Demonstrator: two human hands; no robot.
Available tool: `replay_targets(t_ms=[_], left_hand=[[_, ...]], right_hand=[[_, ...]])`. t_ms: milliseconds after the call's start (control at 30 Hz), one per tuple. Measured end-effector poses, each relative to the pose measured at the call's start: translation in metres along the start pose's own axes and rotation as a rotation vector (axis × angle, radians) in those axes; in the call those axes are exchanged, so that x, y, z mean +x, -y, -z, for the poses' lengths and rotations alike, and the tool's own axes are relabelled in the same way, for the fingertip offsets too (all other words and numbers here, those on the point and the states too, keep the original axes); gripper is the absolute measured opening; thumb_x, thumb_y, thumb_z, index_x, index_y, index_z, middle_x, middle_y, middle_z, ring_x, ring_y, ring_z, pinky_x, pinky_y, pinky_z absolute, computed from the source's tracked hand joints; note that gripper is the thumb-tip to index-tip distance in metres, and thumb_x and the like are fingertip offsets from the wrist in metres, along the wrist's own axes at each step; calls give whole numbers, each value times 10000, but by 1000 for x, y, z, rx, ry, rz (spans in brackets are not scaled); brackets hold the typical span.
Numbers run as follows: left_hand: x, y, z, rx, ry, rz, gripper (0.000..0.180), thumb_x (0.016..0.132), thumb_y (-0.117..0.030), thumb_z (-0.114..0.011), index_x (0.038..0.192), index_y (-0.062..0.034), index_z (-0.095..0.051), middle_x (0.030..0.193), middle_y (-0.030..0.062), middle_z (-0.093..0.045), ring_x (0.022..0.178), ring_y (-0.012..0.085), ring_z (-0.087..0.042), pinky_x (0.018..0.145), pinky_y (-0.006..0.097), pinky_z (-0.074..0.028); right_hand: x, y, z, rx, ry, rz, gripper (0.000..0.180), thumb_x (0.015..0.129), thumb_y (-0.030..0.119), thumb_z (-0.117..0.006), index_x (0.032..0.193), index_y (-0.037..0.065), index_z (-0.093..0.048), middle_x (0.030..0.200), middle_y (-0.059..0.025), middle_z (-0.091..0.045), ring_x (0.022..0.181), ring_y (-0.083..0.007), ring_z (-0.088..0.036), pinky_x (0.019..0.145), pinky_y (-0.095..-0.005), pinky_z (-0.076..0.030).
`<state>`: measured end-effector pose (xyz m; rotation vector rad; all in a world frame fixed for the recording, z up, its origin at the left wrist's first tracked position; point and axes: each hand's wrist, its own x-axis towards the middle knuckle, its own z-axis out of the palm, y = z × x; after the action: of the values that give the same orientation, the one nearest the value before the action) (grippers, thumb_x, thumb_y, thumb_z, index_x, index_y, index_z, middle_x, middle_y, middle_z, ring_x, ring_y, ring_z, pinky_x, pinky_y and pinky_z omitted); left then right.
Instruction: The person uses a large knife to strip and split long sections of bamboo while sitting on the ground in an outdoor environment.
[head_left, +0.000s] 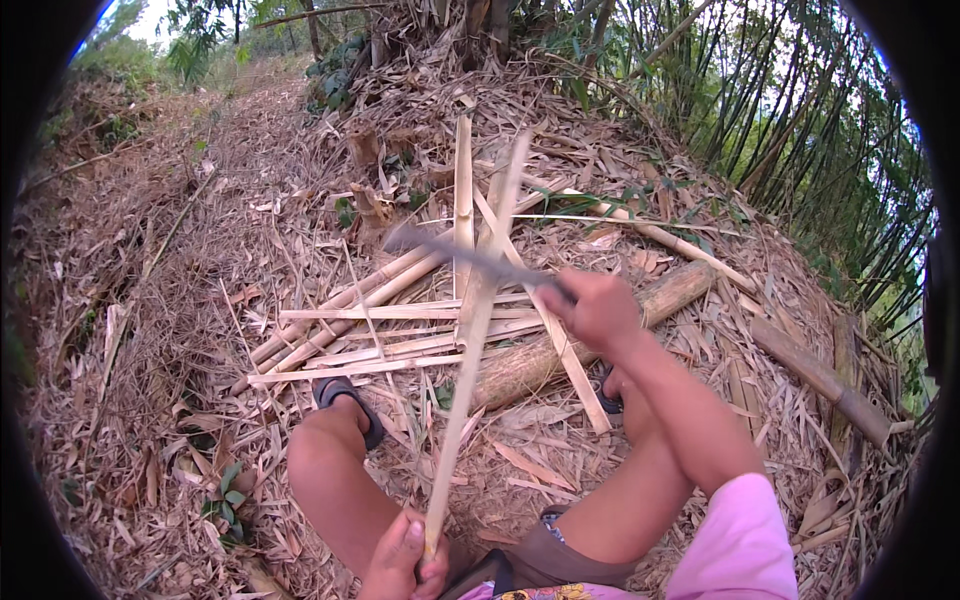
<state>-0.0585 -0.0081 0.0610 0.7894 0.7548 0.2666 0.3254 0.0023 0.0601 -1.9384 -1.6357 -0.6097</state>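
Observation:
My left hand (405,558), low in front of my body, is closed around the lower end of a long, pale split bamboo strip (458,410). The strip slants up and away from me, its far end a little to the right. In my right hand (598,312) is the handle of a machete (437,246), its dark blade pointing left. The blade crosses the strip around its middle; whether they touch I cannot tell. Beneath them a thick bamboo log (530,372) lies on the ground between my feet, with another split bamboo piece (560,350) leaning across it.
Several split strips (370,366) and bamboo poles (345,310) lie left of the log. A long pole (672,240) stretches behind it, and a shorter bamboo piece (820,378) rests at the right. Cut stumps (372,208) stand farther off. Dry leaves cover the slope; bamboo stems (800,130) rise at right.

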Motion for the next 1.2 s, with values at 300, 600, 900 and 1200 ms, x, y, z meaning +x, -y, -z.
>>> replay_targets(t_ms=[300, 600, 900, 1200], left_hand=[[6, 14, 4, -47, 4, 30, 185, 1069, -329, -369, 1030, -157, -424, 589, 14, -418, 343, 83, -318, 301, 215, -253], [-2, 6, 6, -65, -80, 10, 217, 1063, -336, -388, 1015, -131, -435, 574, 16, -414, 334, 92, -308, 296, 226, -252], [7, 19, 9, -79, 32, 50, 246, 1061, -347, -394, 1021, -111, -451, 580, 41, -409, 347, 98, -291, 307, 248, -251], [9, 8, 14, -110, 45, 87, 257, 1061, -343, -399, 1039, -96, -468, 590, 46, -396, 351, 86, -261, 318, 244, -236]], right_hand=[[-7, 57, 18, 44, 56, 414, 592, 834, 687, -591, 631, 132, -568, 533, -32, -570, 410, -198, -570, 401, -365, -441], [-5, 28, 4, 2, 45, 214, 598, 839, 669, -584, 629, 112, -526, 541, -45, -520, 475, -244, -574, 432, -360, -406], [-19, -6, 9, 155, 156, -351, 494, 931, 522, -577, 750, 66, -627, 597, -141, -570, 595, -352, -612, 536, -439, -474], [-21, 46, 9, 12, 96, 69, 572, 835, 680, -591, 649, 140, -561, 545, -35, -573, 432, -206, -585, 407, -372, -450]])
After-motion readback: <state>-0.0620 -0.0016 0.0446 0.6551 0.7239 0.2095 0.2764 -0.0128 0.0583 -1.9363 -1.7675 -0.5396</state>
